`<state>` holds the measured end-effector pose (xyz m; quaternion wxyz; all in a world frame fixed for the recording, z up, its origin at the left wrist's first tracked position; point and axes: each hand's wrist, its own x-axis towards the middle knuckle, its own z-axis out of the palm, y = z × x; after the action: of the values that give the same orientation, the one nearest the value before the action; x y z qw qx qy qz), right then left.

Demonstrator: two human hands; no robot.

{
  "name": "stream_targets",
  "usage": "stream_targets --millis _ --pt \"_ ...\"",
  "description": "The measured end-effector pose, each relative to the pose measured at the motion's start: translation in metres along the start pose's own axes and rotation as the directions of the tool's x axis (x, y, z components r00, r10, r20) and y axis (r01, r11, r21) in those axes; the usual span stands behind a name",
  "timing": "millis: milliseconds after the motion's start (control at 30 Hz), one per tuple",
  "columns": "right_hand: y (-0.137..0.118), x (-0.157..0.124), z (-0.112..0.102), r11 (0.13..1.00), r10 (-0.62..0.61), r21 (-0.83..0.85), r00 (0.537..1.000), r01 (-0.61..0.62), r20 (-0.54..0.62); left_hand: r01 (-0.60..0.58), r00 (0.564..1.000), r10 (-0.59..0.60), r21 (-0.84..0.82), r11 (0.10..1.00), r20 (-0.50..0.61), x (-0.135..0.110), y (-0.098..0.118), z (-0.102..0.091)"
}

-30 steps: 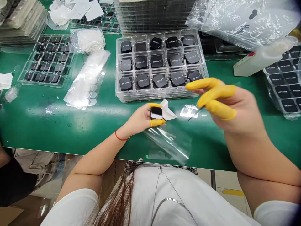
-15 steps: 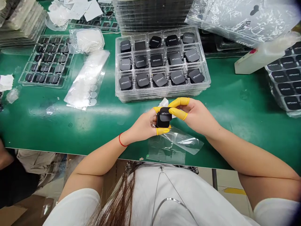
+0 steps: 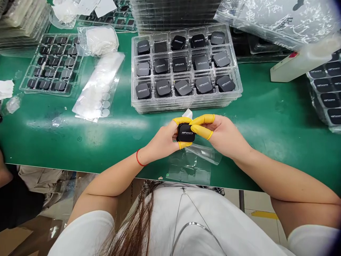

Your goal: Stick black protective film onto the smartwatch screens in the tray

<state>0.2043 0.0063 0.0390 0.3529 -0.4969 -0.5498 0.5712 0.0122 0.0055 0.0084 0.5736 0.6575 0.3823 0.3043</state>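
A small black square part with a white logo (image 3: 185, 133) is pinched between both my hands over the green table (image 3: 266, 117). My left hand (image 3: 165, 137) grips it from the left with yellow finger cots on thumb and finger. My right hand (image 3: 217, 131) presses on it from the right, also in yellow cots. A white scrap (image 3: 187, 113) peeks out behind the fingers. Clear plastic film (image 3: 194, 163) lies on the table just below the hands.
A clear tray (image 3: 186, 103) of the same black parts sits just beyond the hands. A smaller tray (image 3: 50, 64), a bag of white discs (image 3: 98, 85) and a bag of white material (image 3: 99, 39) lie at left. More trays (image 3: 325, 92) and a white box (image 3: 301, 60) stand at right.
My right hand came down from mid-air to the part in my left hand. The part turned logo side up. Both hands now pinch it, slightly higher in view.
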Motion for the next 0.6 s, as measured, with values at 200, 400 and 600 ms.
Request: stream_targets --millis 200,400,600 --pt "0.0009 -0.0010 -0.0005 1.000 -0.010 -0.016 1.000 0.010 0.005 0.029 1.000 -0.029 0.007 1.000 -0.004 -0.0006 0.0019 0.0001" --pt "0.0014 0.0001 -0.0013 1.000 0.008 -0.020 1.000 -0.008 -0.003 0.049 0.999 -0.049 0.027 0.998 -0.003 -0.0003 0.0011 -0.0001" --pt "-0.0010 -0.0005 -0.0025 0.991 -0.020 -0.129 1.000 0.019 -0.005 0.055 0.998 -0.055 0.010 0.998 -0.001 -0.0013 0.0030 0.0009"
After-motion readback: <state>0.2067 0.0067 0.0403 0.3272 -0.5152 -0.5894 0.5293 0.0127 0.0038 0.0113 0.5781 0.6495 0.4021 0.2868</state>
